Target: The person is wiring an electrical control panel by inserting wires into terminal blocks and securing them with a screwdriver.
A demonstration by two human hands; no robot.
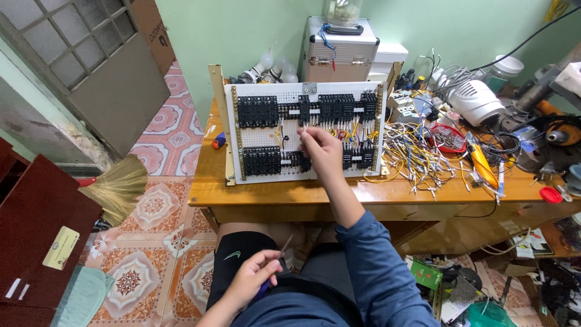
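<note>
On the wooden desk a white perforated panel stands propped and tilted back, carrying two rows of black relay blocks: an upper row across its full width and a lower row whose middle is hidden by the arm. The exact number of blocks cannot be told. The right hand is raised against the panel's centre, its grip pinched closed on a thin pale wire end among the yellow, red and black wires strung between the rows. The left hand rests low over the lap, its grip closed round one slim screwdriver with a dark blue handle, blade pointing up and to the right, well apart from the panel.

Right of the panel lies a loose heap of yellow and white cut wires, too many to count, with one yellow-handled tool beside it. Behind the panel stand one metal case and several light bulbs. One straw broom lies on the patterned floor tiles at left. Nothing lies between the right hand and the panel.
</note>
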